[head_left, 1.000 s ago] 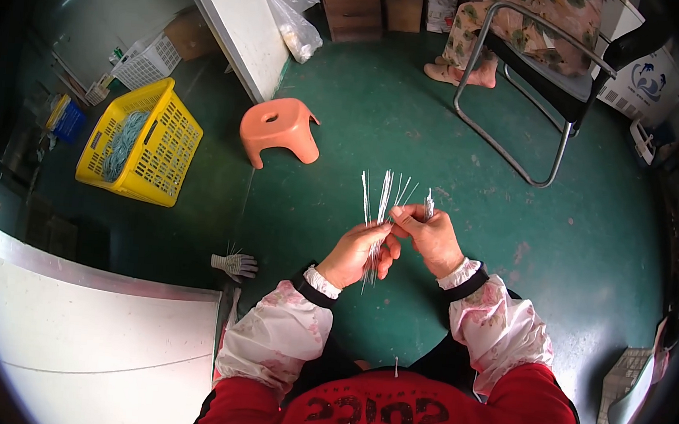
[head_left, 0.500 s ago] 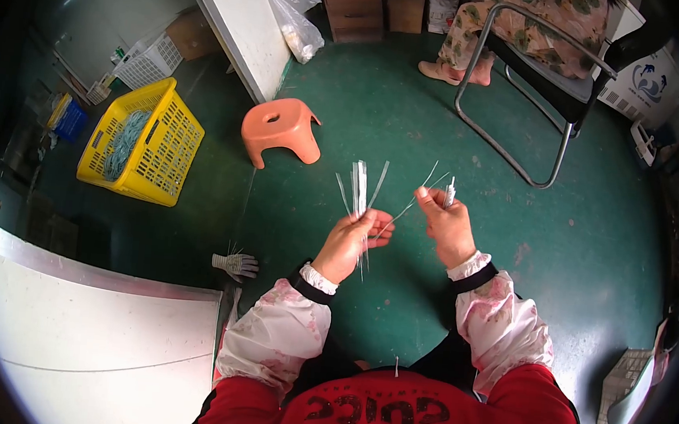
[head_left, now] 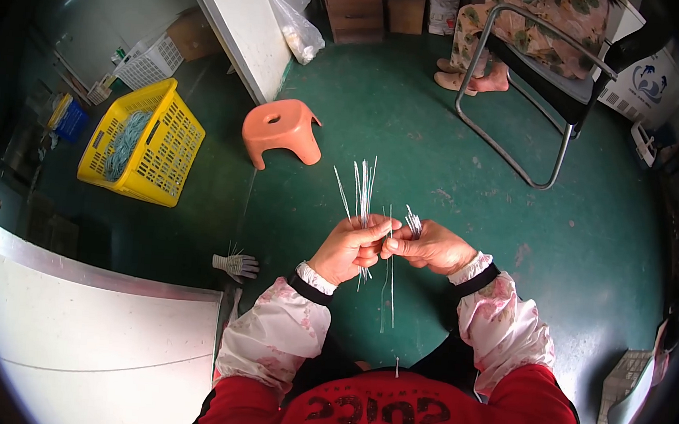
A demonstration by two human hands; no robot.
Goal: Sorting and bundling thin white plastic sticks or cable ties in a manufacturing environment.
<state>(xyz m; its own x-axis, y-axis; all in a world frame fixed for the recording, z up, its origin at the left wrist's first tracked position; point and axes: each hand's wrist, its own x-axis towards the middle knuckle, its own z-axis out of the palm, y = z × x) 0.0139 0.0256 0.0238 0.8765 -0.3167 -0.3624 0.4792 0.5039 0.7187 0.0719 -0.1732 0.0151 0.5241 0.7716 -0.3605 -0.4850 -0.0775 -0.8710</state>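
My left hand point(head_left: 346, 248) is closed round a bundle of thin silvery-white strands point(head_left: 364, 188), which fan out above the fist and poke out below it. Close beside it, my right hand point(head_left: 431, 247) pinches one or two long thin strands point(head_left: 392, 288) between thumb and forefinger, and these hang down between the hands. A second, shorter tuft of white strands point(head_left: 413, 221) sticks up from my right fingers. The fingertips of both hands nearly touch. Whether the strands are wire or plastic I cannot tell.
An orange stool point(head_left: 280, 132) stands ahead on the green floor. Left of it is a yellow basket point(head_left: 161, 146) holding pale blue-green cord. A glove point(head_left: 236, 265) lies by a white surface point(head_left: 107, 329). A person sits in a metal-framed chair point(head_left: 545, 180) at the far right.
My right hand has come left and down to meet my left hand, tipping over sideways. The strands it pinches now hang downward. The seated person's feet have shifted right.
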